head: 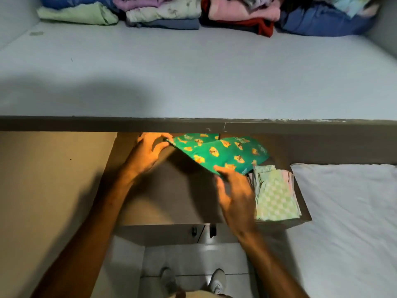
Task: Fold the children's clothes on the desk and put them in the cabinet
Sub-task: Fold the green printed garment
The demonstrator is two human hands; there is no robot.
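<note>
A green children's garment with orange prints (221, 152) hangs in the air inside the lower cabinet shelf (171, 201), just under the upper shelf's front edge. My left hand (148, 153) pinches its left corner. My right hand (236, 190) holds its near edge between thumb and fingers, with the other fingers spread. A folded stack topped by a pale green checked piece (275, 194) lies on the same shelf, right of my right hand.
The upper shelf (193, 82) carries several folded clothes along its back wall (163, 14). A white sheeted bed (348, 211) lies to the right. A beige cabinet side panel (49, 179) stands to the left. My shoes (217, 280) are on the tiled floor.
</note>
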